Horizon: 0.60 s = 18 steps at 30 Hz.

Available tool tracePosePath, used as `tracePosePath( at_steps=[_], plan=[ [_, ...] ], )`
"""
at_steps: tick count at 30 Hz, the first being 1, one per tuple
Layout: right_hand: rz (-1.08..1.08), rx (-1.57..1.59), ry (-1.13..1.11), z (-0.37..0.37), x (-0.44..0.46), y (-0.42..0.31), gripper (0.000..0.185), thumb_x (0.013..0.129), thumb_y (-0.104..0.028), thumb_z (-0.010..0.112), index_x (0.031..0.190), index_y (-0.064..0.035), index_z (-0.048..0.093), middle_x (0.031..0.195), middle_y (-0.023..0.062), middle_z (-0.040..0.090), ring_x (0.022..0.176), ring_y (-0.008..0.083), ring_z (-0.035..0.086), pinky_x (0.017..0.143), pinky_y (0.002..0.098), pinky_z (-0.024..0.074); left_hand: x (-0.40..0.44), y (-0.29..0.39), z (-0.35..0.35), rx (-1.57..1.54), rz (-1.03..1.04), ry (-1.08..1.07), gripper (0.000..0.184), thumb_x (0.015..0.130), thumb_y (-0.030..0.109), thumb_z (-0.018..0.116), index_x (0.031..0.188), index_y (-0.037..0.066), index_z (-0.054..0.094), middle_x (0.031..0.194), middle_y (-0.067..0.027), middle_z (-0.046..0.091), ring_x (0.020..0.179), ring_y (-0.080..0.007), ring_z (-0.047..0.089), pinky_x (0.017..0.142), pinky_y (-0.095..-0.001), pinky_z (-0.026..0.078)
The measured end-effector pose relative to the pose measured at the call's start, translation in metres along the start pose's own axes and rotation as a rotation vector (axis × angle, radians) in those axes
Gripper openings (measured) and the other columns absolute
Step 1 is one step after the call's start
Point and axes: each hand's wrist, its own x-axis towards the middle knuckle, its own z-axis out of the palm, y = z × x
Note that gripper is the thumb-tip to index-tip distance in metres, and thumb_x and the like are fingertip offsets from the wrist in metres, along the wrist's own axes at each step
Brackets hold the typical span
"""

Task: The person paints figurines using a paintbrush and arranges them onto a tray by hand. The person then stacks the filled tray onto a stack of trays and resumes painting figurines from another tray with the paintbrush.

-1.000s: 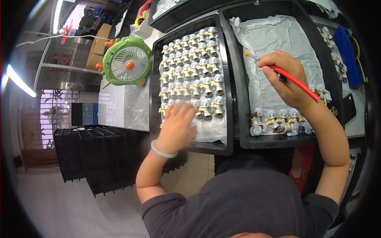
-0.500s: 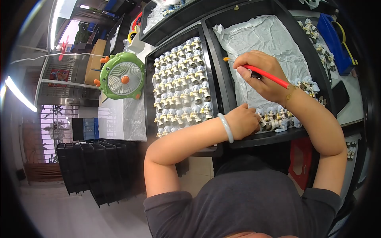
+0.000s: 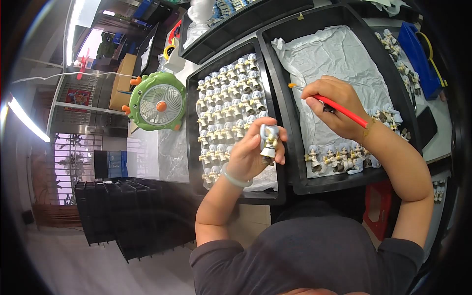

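My left hand (image 3: 244,156) is closed round a small figurine (image 3: 268,142) with pale hair and a white-and-yellow outfit, held upright above the left black tray (image 3: 263,196). Rows of similar figurines (image 3: 216,113) stand in that tray. My right hand (image 3: 339,101) grips a paintbrush (image 3: 348,113) with a red handle, its orange tip (image 3: 292,85) pointing left over the right black tray (image 3: 339,185). White crumpled sheeting (image 3: 334,54) lines this tray, and more figurines (image 3: 339,156) cluster along its near and right sides.
A green animal-shaped fan (image 3: 160,101) stands left of the trays. At the back is another black tray (image 3: 246,27). Further right are a blue bin (image 3: 418,64), loose figurines (image 3: 408,76) and a dark flat object (image 3: 424,129). Black crates (image 3: 132,211) are stacked at lower left.
My left hand has moved left from the figurines at the right tray's near corner and now shows a figurine in its fingers. My right hand keeps its grip on the paintbrush. The view has shifted slightly.
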Motion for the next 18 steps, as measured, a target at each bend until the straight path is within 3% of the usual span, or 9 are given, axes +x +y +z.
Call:
tracePosePath(
  at_steps=[4, 5, 12, 13, 16, 18],
  plan=[
    [0.033, -0.004, -0.038, -0.003, 0.001, 0.0, 0.006, 0.077, -0.007, 0.059, 0.082, -0.0055, 0.056, 0.074, 0.007, 0.06, 0.066, 0.0236, 0.055, 0.061, 0.0317, 0.0441, -0.002, -0.001, 0.006, 0.181, 0.034, -0.079, 0.072, 0.07, 0.011, 0.066, 0.129, 0.008, 0.026, 0.119, -0.0094, 0.039, 0.086, -0.0188, 0.05, 0.074, -0.0314, 0.042],
    [0.044, -0.01, -0.045, -0.003, 0.001, -0.001, 0.006, 0.077, -0.007, 0.059, 0.082, -0.0054, 0.056, 0.074, 0.0071, 0.06, 0.066, 0.0234, 0.054, 0.061, 0.0314, 0.0439, -0.004, 0.0, 0.007, 0.235, -0.001, -0.069, 0.083, 0.062, 0.001, 0.067, 0.131, 0.011, 0.022, 0.125, -0.0057, 0.032, 0.091, -0.017, 0.048, 0.075, -0.0292, 0.04],
    [0.071, -0.015, -0.068, -0.003, 0.003, -0.003, 0.004, 0.078, -0.006, 0.057, 0.081, -0.0042, 0.056, 0.074, 0.007, 0.059, 0.065, 0.0225, 0.053, 0.06, 0.0313, 0.043, -0.009, -0.004, 0.02, 0.534, 0.032, 0.026, 0.077, 0.065, -0.006, 0.059, 0.128, 0.012, 0.02, 0.13, -0.0081, 0.027, 0.099, -0.0153, 0.043, 0.086, -0.0297, 0.038],
    [0.074, -0.013, -0.07, -0.003, 0.003, -0.003, 0.004, 0.078, -0.006, 0.057, 0.081, -0.004, 0.056, 0.074, 0.0069, 0.059, 0.065, 0.0225, 0.053, 0.06, 0.0312, 0.0429, -0.008, -0.006, 0.017, 0.63, 0.12, 0.007, 0.073, 0.064, -0.008, 0.058, 0.124, 0.011, 0.021, 0.129, -0.0118, 0.028, 0.104, -0.0163, 0.041, 0.091, -0.0309, 0.036],
    [0.08, -0.02, -0.08, -0.003, 0.004, -0.003, 0.003, 0.079, -0.006, 0.056, 0.081, -0.0038, 0.056, 0.073, 0.0068, 0.058, 0.064, 0.0223, 0.053, 0.06, 0.0311, 0.0425, -0.006, -0.012, 0.012, 0.975, 0.301, 0.005, 0.071, 0.063, -0.005, 0.061, 0.123, 0.009, 0.025, 0.125, -0.0168, 0.034, 0.109, -0.0214, 0.041, 0.089, -0.0339, 0.037],
    [0.085, -0.024, -0.087, -0.003, 0.004, -0.004, 0.004, 0.079, -0.006, 0.056, 0.081, -0.0036, 0.056, 0.073, 0.0069, 0.058, 0.064, 0.0222, 0.052, 0.06, 0.0311, 0.0423, -0.008, -0.011, 0.015, 1.005, 0.306, 0.01, 0.07, 0.062, -0.005, 0.061, 0.121, 0.009, 0.026, 0.124, -0.0174, 0.036, 0.114, -0.0232, 0.038, 0.092, -0.0353, 0.034]
  ],
)
